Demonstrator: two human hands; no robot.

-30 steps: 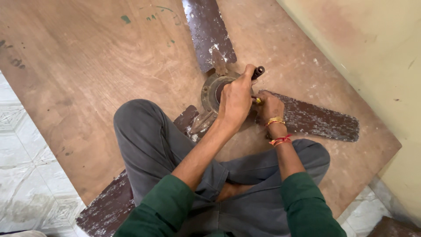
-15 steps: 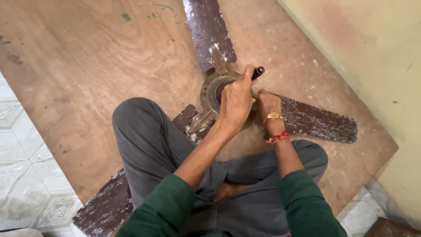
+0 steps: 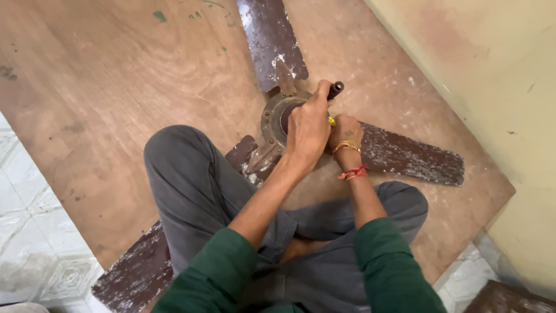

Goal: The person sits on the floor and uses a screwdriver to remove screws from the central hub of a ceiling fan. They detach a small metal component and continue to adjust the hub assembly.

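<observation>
Both hands (image 3: pixel 324 130) cover fan hub (image 3: pixel 275 116); gripped tool (image 3: pixel 335 88) mostly hidden.

At the frame's centre, the left hand (image 3: pixel 308 128) grips a dark tool handle (image 3: pixel 335 88) over the round hub (image 3: pixel 273 119) of a rusty brown ceiling fan (image 3: pixel 412 155). The right hand (image 3: pixel 346 128) rests just beside it, touching the hub's right edge. The fan lies on a wooden board (image 3: pixel 116 87).

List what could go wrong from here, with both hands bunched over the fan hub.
The left hand hides the hub, so the dark-handled tool could slip unseen toward the right hand beside it. The fan lies loose on the wooden board; its blades may swing against the knee.
</observation>
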